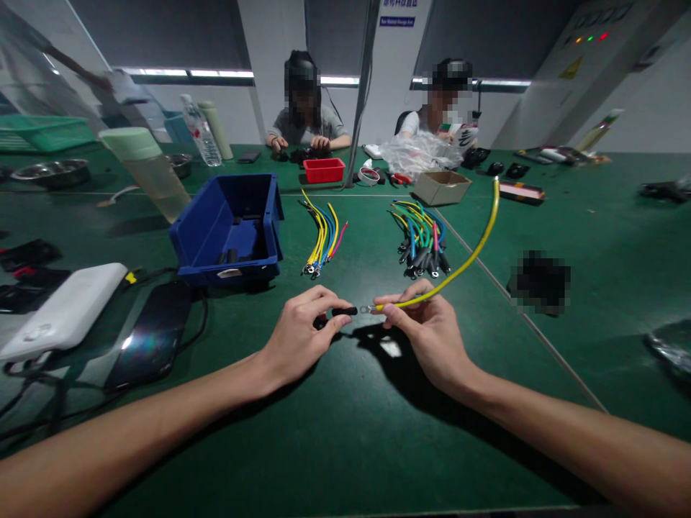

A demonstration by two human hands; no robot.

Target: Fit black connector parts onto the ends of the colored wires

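Note:
My left hand [305,331] pinches a short black sleeve [344,311] between thumb and fingers. Facing it, my right hand [426,324] grips a yellow wire [464,267] near its ring terminal [367,309]. The terminal points at the sleeve's end with a small gap between them. From my right hand the wire curves up and to the right, its far end in the air. Beyond my hands lie a bunch of yellow, blue and red wires [324,234] with bare terminals and a bunch of mixed wires [421,234] with black sleeves at their terminals.
A blue bin [232,270] with black pieces stands at left, beside a phone [154,334] and a white power bank [68,309]. Further back are a red tray [324,171], a cardboard box [441,188] and bottles. Two people sit across the table.

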